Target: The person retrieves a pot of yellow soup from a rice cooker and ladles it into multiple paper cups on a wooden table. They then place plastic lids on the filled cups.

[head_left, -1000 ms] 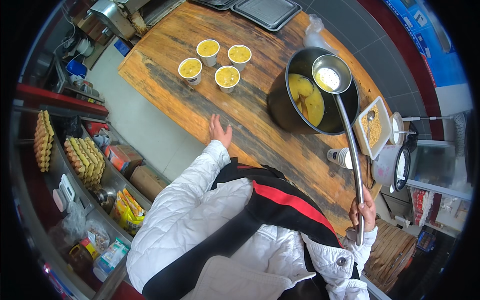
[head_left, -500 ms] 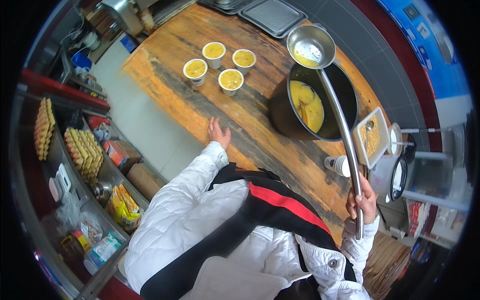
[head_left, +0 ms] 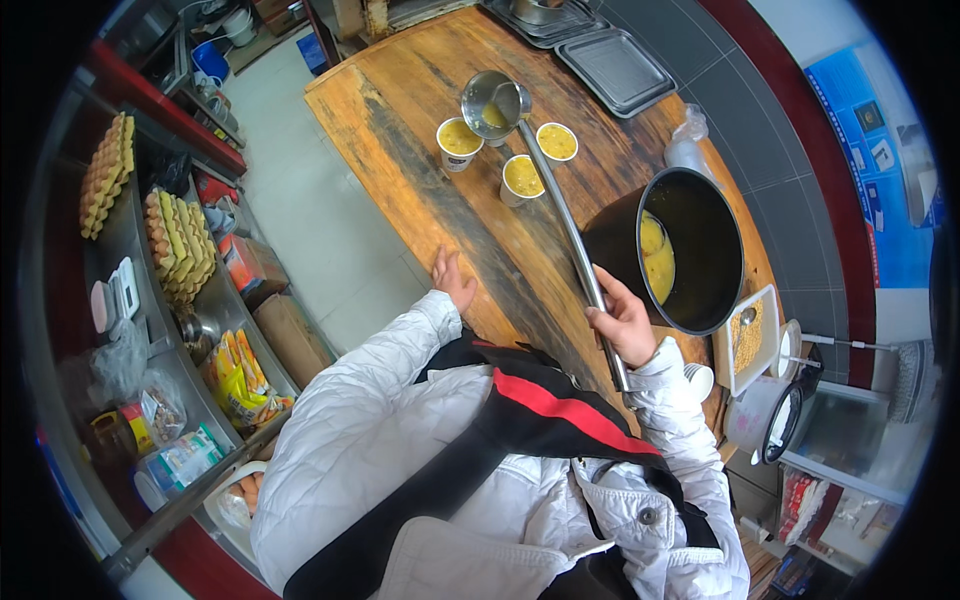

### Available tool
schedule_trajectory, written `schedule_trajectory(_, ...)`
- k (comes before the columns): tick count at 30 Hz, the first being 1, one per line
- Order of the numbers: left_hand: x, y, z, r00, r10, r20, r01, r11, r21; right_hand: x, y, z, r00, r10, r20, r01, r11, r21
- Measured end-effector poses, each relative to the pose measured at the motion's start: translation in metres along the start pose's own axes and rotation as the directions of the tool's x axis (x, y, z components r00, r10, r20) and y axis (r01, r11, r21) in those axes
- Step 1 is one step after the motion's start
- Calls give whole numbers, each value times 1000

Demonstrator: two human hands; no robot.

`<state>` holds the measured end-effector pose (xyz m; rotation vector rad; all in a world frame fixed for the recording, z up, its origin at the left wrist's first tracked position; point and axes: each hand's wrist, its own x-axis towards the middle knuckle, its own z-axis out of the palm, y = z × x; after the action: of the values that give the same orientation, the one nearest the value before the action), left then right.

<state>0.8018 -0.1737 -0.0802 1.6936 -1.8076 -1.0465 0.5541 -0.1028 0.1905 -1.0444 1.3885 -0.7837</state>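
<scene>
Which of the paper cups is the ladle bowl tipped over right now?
The far cup, mostly hidden beneath the ladle bowl; the other three cups stand uncovered nearer the person.

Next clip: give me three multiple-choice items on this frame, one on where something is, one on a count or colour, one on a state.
1. Where is the ladle bowl?
A. Over the cups
B. Inside the pot
C. On the tray

2. How many cups with yellow filling can be seen on the table?
A. One
B. Three
C. Six

3. What is the left hand doing?
A. Holding a cup
B. Resting flat on the table
C. Gripping the ladle

Answers:
1 A: the bowl hangs by the cups, away from the black pot.
2 B: three show beside the ladle.
3 B: its fingers lie spread on the wood, while the right hand grips the ladle handle.
</scene>
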Motion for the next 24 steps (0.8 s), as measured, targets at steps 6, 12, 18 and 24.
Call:
schedule_trajectory(6,-4,-6,6,999,35,13,-35,999,8,2,14,7,987,-141,-82,84,868,-489)
schedule_trajectory(12,-3,-7,10,998,63,-27,-63,998,19,0,14,10,947,-322,-3,206,611,-764)
schedule_trajectory(18,-4,-5,8,999,37,-38,-38,999,-30,-3,17,10,959,-282,-32,169,657,-735)
schedule_trajectory(24,-5,-6,9,999,25,-36,-26,1000,-10,-12,10,0,999,33,2,-33,970,240)
